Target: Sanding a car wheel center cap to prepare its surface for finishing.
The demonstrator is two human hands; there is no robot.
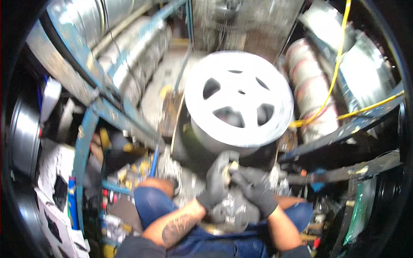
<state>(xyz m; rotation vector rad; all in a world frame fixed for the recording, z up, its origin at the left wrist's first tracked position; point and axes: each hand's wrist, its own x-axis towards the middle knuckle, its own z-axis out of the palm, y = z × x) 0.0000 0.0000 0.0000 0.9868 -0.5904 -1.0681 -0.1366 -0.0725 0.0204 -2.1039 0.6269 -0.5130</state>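
Both my hands wear dark grey gloves and meet in front of my lap. Between the fingers of my left hand (216, 179) is a small pale yellow piece (232, 166), blurred, its kind unclear. My right hand (257, 185) is closed at the same piece, its fingertips pressed in close to the left ones. Just beyond the hands, a white five-spoke wheel rim (241, 103) lies tilted on a dark stand (189, 148), its face turned up toward me. Neither hand touches the rim's face.
Blue metal frames (84, 142) rise at the left, with wrapped silver ducts (137, 64) behind. At the right, a yellow cable (334, 81) hangs past a red-and-white stack of cylinders (313, 90). A clear plastic bag (232, 210) lies near my lap. Cluttered shelves flank both knees.
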